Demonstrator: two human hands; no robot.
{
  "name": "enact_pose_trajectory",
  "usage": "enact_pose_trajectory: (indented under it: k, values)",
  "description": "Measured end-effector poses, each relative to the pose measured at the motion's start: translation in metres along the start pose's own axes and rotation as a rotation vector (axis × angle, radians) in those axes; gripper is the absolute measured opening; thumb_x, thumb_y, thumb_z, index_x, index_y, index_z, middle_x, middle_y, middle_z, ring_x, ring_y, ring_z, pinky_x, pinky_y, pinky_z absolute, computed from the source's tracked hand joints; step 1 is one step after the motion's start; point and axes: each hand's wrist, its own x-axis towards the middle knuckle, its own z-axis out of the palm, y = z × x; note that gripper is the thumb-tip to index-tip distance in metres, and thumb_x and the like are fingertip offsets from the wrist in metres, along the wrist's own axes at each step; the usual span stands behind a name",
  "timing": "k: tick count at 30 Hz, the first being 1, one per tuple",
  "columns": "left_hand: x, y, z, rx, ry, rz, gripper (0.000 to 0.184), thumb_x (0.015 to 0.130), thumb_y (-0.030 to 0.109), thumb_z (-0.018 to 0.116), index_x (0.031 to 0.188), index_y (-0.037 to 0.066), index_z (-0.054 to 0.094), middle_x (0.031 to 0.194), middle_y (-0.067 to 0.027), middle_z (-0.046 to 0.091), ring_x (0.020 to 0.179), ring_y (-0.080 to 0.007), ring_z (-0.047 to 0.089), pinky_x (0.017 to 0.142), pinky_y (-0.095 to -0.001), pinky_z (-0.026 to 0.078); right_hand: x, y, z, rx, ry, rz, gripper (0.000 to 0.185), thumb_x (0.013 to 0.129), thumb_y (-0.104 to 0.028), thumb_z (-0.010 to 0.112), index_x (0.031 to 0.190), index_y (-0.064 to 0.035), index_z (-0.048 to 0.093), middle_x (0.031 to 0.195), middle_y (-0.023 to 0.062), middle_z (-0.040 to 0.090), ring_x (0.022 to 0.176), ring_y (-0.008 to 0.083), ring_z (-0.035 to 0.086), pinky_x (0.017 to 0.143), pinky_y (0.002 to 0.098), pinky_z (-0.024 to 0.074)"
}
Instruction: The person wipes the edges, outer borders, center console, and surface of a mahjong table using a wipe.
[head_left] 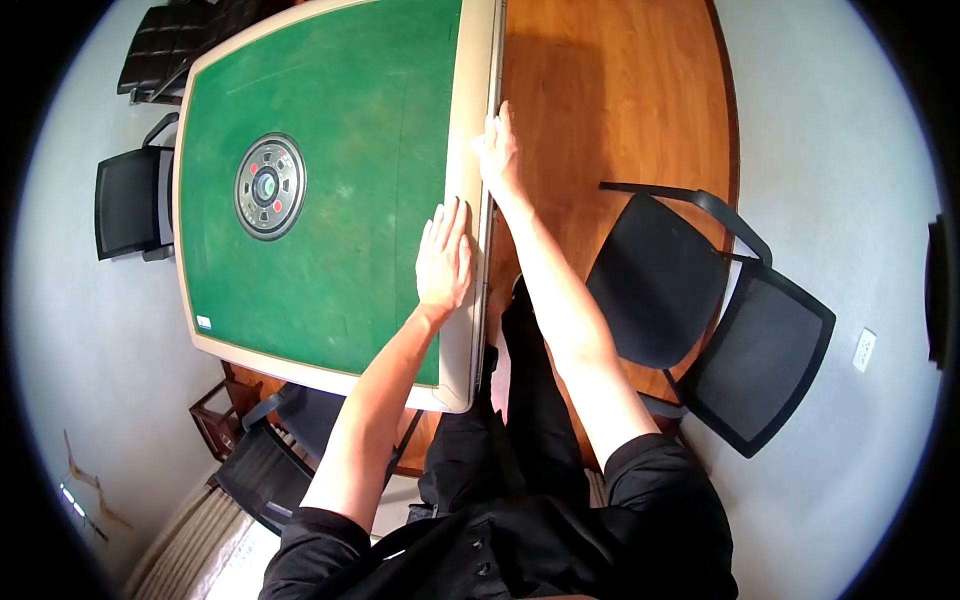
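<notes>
A square table with a green top [350, 90] and a beige rim [467, 120] fills the left and middle of the head view. A round black and silver disc [270, 187] with a few red marks sits in the green surface. My left hand [444, 257] lies flat at the border of the green surface and the rim, its fingers stretched out. Farther along the same edge, my right hand [500, 155] rests against the rim's outer side with its fingers extended. Neither hand holds a loose object.
A black chair [660, 285] stands on the wooden floor [650, 90] to the right. Another chair [128, 203] is beyond the table's left side, and one more [270, 475] is at the lower left. A dark shelf [213, 420] stands near the table's lower left corner.
</notes>
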Motion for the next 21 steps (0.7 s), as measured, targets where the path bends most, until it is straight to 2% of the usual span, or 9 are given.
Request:
enact_pose_trajectory:
  k: [1, 2, 4, 8, 10, 11, 12, 15, 21]
  values:
    - [0.0, -0.001, 0.001, -0.005, -0.002, 0.005, 0.055, 0.117, 0.021, 0.038, 0.169, 0.004, 0.044, 0.175, -0.02, 0.042, 0.162, -0.0425, 0.038, 0.134, -0.0525, 0.027, -0.009, 0.002, -0.002, -0.03, 0.018, -0.07, 0.064, 0.118, -0.028, 0.048, 0.17, 0.0068, 0.032, 0.175, 0.035, 0.03, 0.165, 0.0466, 0.03, 0.136, 0.0472, 0.0279]
    - [0.0, -0.002, 0.002, -0.008, -0.005, 0.012, 0.055, 0.117, 0.021, 0.038, 0.169, 0.004, 0.044, 0.175, -0.02, 0.042, 0.162, -0.0425, 0.038, 0.134, -0.0525, 0.027, -0.019, 0.006, -0.005, -0.126, -0.008, -0.035, 0.066, 0.118, -0.028, 0.05, 0.172, 0.003, 0.029, 0.175, 0.0334, 0.033, 0.159, 0.0404, 0.044, 0.129, 0.0422, 0.0399]
    - [-0.001, -0.003, 0.003, 0.015, 0.012, 0.012, 0.057, 0.113, 0.017, 0.045, 0.169, 0.005, 0.042, 0.175, -0.0186, 0.042, 0.161, -0.0415, 0.04, 0.134, -0.0517, 0.029, -0.052, 0.003, -0.011, -0.054, -0.021, -0.051, 0.066, 0.118, -0.028, 0.051, 0.173, 0.0014, 0.029, 0.175, 0.0333, 0.032, 0.162, 0.0398, 0.04, 0.13, 0.0419, 0.0381]
    - [-0.003, -0.006, 0.008, 0.004, 0.036, 0.03, 0.056, 0.116, 0.02, 0.041, 0.17, 0.005, 0.042, 0.175, -0.0183, 0.043, 0.162, -0.0413, 0.038, 0.134, -0.0517, 0.028, -0.121, 0.002, -0.024, -0.011, -0.035, -0.079, 0.061, 0.117, -0.025, 0.051, 0.168, 0.0063, 0.036, 0.177, 0.0325, 0.029, 0.162, 0.0453, 0.036, 0.134, 0.047, 0.0332]
    - [-0.004, -0.006, 0.009, -0.023, 0.02, 0.029, 0.056, 0.116, 0.021, 0.04, 0.17, 0.005, 0.042, 0.176, -0.0178, 0.041, 0.163, -0.0402, 0.036, 0.135, -0.0511, 0.027, -0.158, -0.009, -0.037, 0.037, -0.095, 0.083, 0.058, 0.117, -0.023, 0.051, 0.165, 0.0073, 0.04, 0.176, 0.0311, 0.033, 0.164, 0.0435, 0.034, 0.135, 0.0466, 0.0311]
    - [-0.003, -0.006, 0.01, -0.022, 0.03, 0.028, 0.056, 0.117, 0.022, 0.039, 0.17, 0.005, 0.042, 0.176, -0.0176, 0.041, 0.164, -0.0396, 0.036, 0.135, -0.0508, 0.026, -0.175, 0.006, -0.033, 0.056, -0.065, 0.018, 0.055, 0.117, -0.021, 0.05, 0.164, 0.0071, 0.043, 0.174, 0.0309, 0.036, 0.164, 0.044, 0.033, 0.135, 0.0472, 0.0305]
    - [-0.003, -0.008, 0.01, -0.021, 0.041, 0.028, 0.056, 0.117, 0.023, 0.039, 0.17, 0.005, 0.042, 0.176, -0.0174, 0.041, 0.164, -0.039, 0.035, 0.135, -0.0504, 0.026, -0.193, 0.014, -0.036, -0.034, -0.1, 0.007, 0.055, 0.119, -0.02, 0.045, 0.168, 0.0034, 0.037, 0.176, 0.0292, 0.034, 0.162, 0.0387, 0.04, 0.132, 0.0455, 0.0369]
    - [-0.004, -0.011, 0.013, -0.02, 0.052, 0.068, 0.057, 0.117, 0.025, 0.037, 0.171, 0.005, 0.04, 0.177, -0.0174, 0.039, 0.165, -0.038, 0.034, 0.136, -0.05, 0.025, -0.233, 0.008, -0.039, -0.16, -0.05, -0.042, 0.054, 0.119, -0.018, 0.044, 0.169, 0.0012, 0.038, 0.176, 0.028, 0.035, 0.164, 0.038, 0.036, 0.134, 0.0458, 0.0329]
    - [-0.003, -0.008, 0.01, -0.026, 0.06, 0.085, 0.058, 0.117, 0.024, 0.036, 0.171, 0.003, 0.039, 0.178, -0.0181, 0.038, 0.165, -0.0389, 0.033, 0.136, -0.0514, 0.025, -0.212, 0.003, -0.032, -0.028, 0.023, 0.042, 0.057, 0.12, -0.025, 0.043, 0.17, 0.0007, 0.036, 0.175, 0.0288, 0.037, 0.164, 0.0402, 0.034, 0.134, 0.0449, 0.0319]
